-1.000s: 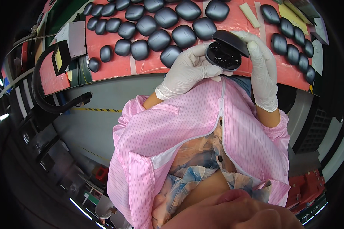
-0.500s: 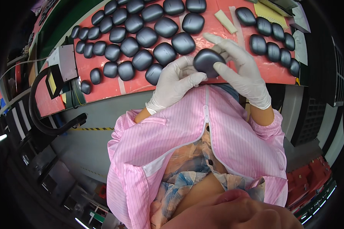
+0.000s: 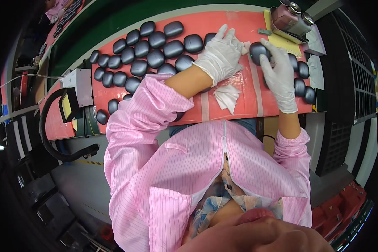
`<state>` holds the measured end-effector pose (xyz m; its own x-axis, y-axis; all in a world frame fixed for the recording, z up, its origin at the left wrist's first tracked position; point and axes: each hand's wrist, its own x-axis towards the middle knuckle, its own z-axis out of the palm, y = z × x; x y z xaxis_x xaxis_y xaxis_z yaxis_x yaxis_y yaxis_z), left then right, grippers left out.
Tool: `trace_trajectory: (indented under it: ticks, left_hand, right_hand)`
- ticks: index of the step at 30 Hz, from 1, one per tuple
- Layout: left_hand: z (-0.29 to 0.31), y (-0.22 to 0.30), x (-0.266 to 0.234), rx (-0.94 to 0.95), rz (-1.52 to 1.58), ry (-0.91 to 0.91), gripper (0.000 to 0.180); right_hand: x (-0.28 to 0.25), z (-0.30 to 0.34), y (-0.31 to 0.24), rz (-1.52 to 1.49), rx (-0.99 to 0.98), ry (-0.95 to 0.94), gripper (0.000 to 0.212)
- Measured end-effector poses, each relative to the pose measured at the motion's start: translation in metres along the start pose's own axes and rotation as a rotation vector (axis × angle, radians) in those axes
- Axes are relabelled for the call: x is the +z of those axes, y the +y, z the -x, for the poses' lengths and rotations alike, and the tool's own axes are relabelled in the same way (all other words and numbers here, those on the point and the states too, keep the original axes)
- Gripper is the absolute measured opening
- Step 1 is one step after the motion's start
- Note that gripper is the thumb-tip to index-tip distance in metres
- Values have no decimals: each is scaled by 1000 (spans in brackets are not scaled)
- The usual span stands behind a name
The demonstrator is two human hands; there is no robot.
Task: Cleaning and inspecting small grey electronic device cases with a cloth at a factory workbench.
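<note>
My right hand (image 3: 278,71), in a white glove, grips a dark grey rounded case (image 3: 256,51) between thumb and fingers, over the right part of the red work surface. A tiny green light shows on the case's left side. My gloved left hand (image 3: 223,56) reaches forward across the middle of the surface, back upward, its fingers stretched out and partly spread. Its palm is hidden. Beside its fingers shows the end of a pale beige bar (image 3: 245,48); I cannot tell whether they touch. A crumpled white cloth (image 3: 228,99) lies nearer to me.
Rows of similar dark cases (image 3: 155,59) cover the left of the red surface (image 3: 248,94), and several stand at the right (image 3: 302,69). Behind these sit pump bottles (image 3: 287,17) in a metal holder and a yellow pad (image 3: 275,38). A lamp with a bent black arm (image 3: 44,109) stands left.
My left hand has left the case and stretched forward over the surface. The right hand has carried the case to the right. The white cloth and bottles have come into view.
</note>
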<state>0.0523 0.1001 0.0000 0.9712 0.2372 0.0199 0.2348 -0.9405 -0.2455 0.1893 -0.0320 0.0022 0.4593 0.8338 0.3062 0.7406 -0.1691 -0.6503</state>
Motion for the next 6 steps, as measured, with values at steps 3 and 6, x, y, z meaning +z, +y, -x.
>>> trace_trajectory:
  ticks: [3,6]
  left_hand:
    - [-10,-23,6,-17,115,-1,56]
    - [-12,-44,8,-66,306,26,51]
  right_hand:
    - [16,-3,-8,3,-63,-7,37]
    - [24,-10,-7,194,-120,-114,33]
